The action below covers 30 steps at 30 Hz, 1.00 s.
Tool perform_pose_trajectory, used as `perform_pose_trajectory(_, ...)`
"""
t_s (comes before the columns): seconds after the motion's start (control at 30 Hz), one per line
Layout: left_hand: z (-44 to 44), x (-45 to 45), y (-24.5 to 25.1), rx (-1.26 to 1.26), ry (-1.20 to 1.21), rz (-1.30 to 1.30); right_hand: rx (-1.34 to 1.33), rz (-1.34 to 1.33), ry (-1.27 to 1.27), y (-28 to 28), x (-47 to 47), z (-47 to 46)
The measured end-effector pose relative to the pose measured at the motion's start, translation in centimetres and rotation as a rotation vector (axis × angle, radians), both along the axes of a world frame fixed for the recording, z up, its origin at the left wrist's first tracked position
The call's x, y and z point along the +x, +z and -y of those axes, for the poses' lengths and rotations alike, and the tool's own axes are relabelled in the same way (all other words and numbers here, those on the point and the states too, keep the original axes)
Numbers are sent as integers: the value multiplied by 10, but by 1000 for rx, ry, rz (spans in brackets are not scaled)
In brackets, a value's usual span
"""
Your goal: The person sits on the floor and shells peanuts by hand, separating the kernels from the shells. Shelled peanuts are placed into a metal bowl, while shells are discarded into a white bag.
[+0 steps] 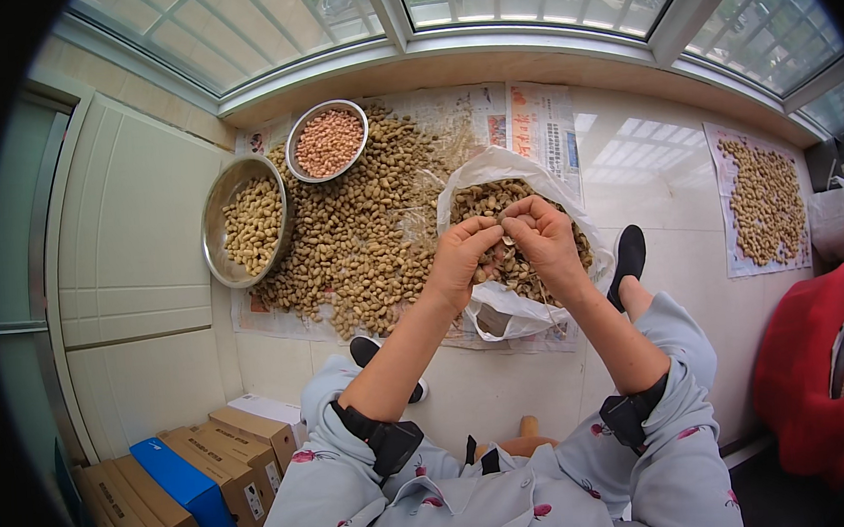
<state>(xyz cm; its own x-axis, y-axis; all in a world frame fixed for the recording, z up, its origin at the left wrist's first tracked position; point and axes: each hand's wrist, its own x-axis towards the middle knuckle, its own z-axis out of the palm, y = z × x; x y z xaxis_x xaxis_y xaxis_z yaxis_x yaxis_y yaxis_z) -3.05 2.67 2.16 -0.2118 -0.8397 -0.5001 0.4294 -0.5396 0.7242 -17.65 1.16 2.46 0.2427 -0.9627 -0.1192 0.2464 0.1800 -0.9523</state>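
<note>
My left hand [465,254] and my right hand [542,244] meet fingertip to fingertip above an open white plastic bag [495,161] of peanut shells [487,199]. Between the fingertips is a small peanut or piece of shell, partly hidden by the fingers; a few peanuts seem to lie under the left fingers. Left of the bag, unshelled peanuts [361,231] spread in a wide heap over newspaper. On the heap's far left edge rest a steel bowl of pink shelled kernels [328,143] and a larger steel basin [209,238] holding unshelled peanuts.
Newspaper [540,119] covers part of the tiled floor beneath windows. More peanuts [764,203] lie on a sheet at the right, near a red cloth-like item [785,363]. Cardboard boxes [212,462] and a blue box [189,496] stand lower left. My feet flank the bag.
</note>
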Motion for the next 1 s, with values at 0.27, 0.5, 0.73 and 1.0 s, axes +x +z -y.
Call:
perform_pose_trajectory(0.27, -2, -1, 0, -104, -2, 79, 121, 48, 43, 3, -5, -1)
perform_pose_trajectory(0.5, -4, -4, 0, -184, 1, 258, 98, 32, 8, 0, -2, -1)
perform_pose_trajectory(0.73, -8, -11, 0, -245, 1, 347, 42, -1, -42, -1, -1, -7)
perform_pose_trajectory(1.0, 2, 5, 6, -20, -18, 124, -261, -440, -44, 3, -1, -1)
